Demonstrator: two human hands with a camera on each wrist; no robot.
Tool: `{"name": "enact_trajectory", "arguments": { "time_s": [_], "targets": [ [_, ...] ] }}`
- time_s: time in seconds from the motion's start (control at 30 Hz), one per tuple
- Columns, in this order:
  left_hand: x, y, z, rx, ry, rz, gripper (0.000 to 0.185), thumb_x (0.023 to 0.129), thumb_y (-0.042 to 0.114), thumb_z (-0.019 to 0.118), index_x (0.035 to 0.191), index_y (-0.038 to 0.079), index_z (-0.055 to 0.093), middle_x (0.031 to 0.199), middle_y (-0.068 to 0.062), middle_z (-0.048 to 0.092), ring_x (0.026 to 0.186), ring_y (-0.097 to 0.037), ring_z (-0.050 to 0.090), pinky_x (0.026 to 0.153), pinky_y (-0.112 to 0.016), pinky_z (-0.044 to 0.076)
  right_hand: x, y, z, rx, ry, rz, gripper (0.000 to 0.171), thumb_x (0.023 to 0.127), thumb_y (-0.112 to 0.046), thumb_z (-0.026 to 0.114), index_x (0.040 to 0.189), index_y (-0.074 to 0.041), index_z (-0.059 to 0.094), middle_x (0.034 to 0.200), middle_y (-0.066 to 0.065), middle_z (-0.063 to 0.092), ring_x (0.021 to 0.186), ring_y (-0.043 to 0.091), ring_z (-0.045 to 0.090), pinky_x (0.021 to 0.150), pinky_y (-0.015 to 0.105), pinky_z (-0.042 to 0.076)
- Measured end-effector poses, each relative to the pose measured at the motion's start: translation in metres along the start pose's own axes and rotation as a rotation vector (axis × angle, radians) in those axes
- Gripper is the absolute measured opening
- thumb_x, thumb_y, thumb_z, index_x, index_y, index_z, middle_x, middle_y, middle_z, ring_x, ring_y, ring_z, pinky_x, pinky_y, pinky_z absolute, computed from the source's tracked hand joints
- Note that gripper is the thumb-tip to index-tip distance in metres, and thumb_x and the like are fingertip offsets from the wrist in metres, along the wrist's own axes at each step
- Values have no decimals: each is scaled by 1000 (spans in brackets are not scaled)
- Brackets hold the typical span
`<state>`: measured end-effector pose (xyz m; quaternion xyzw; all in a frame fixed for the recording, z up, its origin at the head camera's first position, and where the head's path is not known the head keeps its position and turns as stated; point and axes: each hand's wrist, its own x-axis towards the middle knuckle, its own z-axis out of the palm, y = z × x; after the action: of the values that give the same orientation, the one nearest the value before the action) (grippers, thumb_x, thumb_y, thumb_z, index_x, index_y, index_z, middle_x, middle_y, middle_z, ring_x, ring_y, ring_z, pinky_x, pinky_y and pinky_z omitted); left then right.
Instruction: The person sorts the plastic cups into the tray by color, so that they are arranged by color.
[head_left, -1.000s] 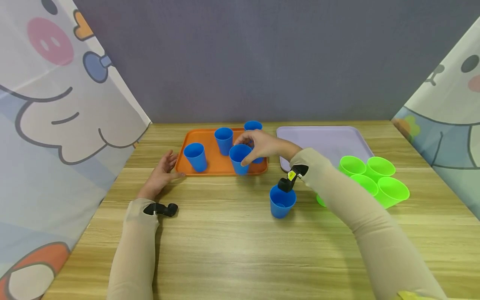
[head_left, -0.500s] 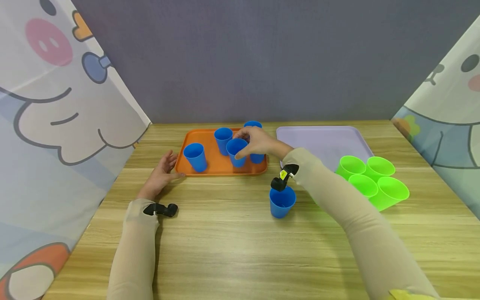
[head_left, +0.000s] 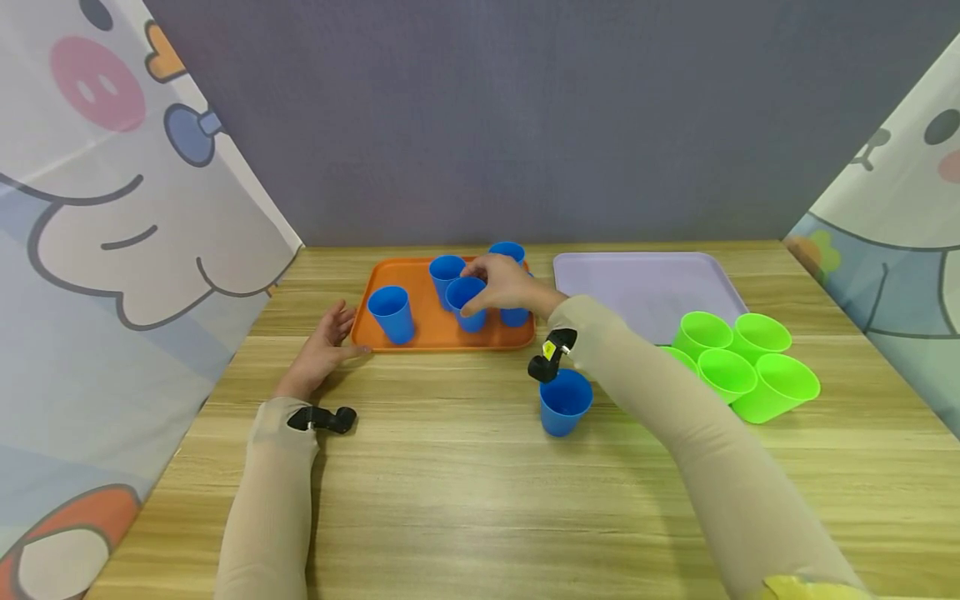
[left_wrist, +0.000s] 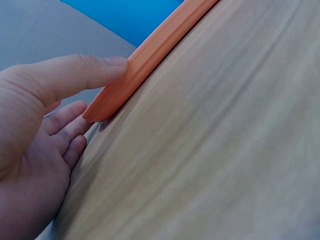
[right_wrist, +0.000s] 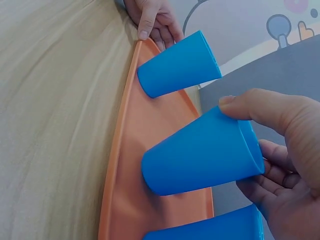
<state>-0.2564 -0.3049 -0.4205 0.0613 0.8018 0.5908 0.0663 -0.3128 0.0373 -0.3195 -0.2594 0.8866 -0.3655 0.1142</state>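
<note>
Blue cup (head_left: pixel 466 302): in the head view the right hand (head_left: pixel 504 283) grips it at the rim, over the middle of the orange tray (head_left: pixel 420 333). A second ago this cup was at the tray's near edge; half a second ago it was further in; now it is close beside the cup (head_left: pixel 446 277) nearer the tray's far edge, so it has travelled inward and reads as about seated among the others. Whether its base touches the tray I cannot tell here. The left hand (head_left: pixel 324 346) has not moved: fingers straight, flat on the table at the tray's left near corner. One more blue cup (head_left: pixel 564 402) stands on the table before the tray, green cups (head_left: pixel 738 362) sit off the lilac tray (head_left: pixel 652 283), near its near right corner.

Left wrist view: the thumb (left_wrist: pixel 75 75) presses the tray's rim (left_wrist: pixel 150 55), the other fingers relaxed, holding nothing.

Right wrist view: thumb and fingers curl round the cup's (right_wrist: pixel 200 155) rim; its base looks to meet the tray floor.

No brand, label or readable writing shows; only cartoon prints on the side curtains
</note>
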Motion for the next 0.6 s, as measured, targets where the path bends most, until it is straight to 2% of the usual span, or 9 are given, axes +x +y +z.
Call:
{"name": "enact_trajectory", "arguments": {
  "time_s": [0.17,0.6],
  "targets": [
    [0,-1,0,-8,2,4,101,90,-9,66,159,4,-6,163,-23,12,148,-39,15,120,-52,13,4,-1,1,-38,-1,9,64,72,-23,86,128,-2,63,123,11,64,112,25,56,97,36,48],
    [0,1,2,-12,0,8,100,90,-10,66,158,2,-7,163,-24,12,148,-40,15,120,-52,13,14,-2,-5,-37,-40,63,66,74,-16,83,134,-2,60,134,13,59,123,27,53,103,38,46]
  ]
}}
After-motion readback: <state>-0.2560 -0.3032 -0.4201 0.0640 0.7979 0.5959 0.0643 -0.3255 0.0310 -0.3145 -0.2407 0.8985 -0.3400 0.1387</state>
